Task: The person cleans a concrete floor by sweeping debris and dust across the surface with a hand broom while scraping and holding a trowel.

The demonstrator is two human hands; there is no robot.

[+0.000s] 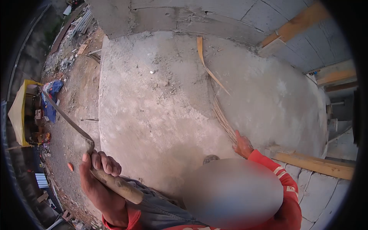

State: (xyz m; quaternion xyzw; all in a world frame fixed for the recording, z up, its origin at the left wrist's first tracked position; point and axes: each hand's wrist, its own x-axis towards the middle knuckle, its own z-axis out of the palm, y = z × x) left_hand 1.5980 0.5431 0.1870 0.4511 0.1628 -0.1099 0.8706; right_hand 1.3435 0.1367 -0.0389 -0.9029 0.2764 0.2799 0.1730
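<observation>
My left hand (101, 180), at the lower left, is closed round the wooden handle (122, 188) of a tool. Its thin metal blade (67, 119), seen nearly edge-on, points to the upper left past a bent neck. My right hand (243, 144), right of centre, is closed on the near end of a bundle of thin sticks (223, 119), which slants up and left over the grey concrete surface (153, 111). Beyond the bundle's far end lies a curled wooden strip (205, 63). A blurred oval hides the area below my right hand.
A block wall (226, 17) with mortar runs along the top. Timber pieces (314, 163) jut in at the right. Left of the concrete edge, lower ground (76, 107) holds rubble, boards, a blue tarp (51, 99) and a yellow-edged canopy (19, 113).
</observation>
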